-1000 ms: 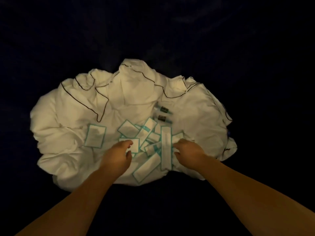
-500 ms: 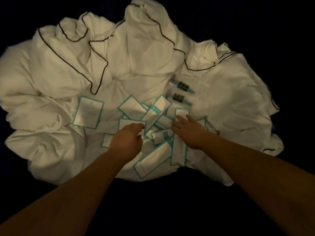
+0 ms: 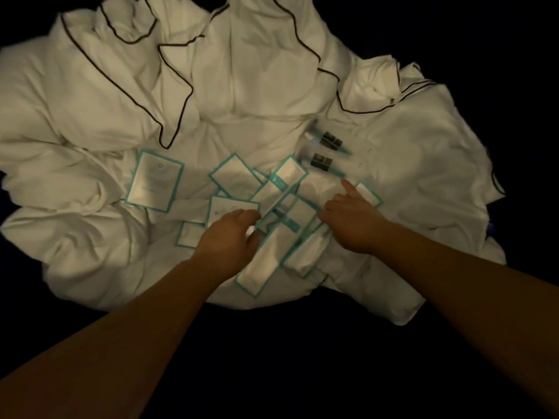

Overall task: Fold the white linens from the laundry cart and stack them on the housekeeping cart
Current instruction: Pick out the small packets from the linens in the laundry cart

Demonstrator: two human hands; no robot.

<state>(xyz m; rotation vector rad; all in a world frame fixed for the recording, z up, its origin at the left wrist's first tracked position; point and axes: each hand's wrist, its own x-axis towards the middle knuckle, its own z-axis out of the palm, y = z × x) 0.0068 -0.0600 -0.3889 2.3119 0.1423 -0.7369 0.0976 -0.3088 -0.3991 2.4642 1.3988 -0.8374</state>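
White linens [image 3: 272,95] lie heaped, teal-edged packets [image 3: 234,176] scattered on top. Left hand [image 3: 230,237] curls over the packets and right hand [image 3: 354,225] points 1 finger; neither grip is clear. Sweep the packets off first, then find corners.

Linens [image 3: 242,101] lay heaped before me; packets [image 3: 272,192] were scattered on top, mid-heap; one card [image 3: 154,179] lay left of them; two tubes [image 3: 328,151] lay behind, rightward; my left hand [image 3: 227,240] and right hand [image 3: 354,219] flanked the packets.
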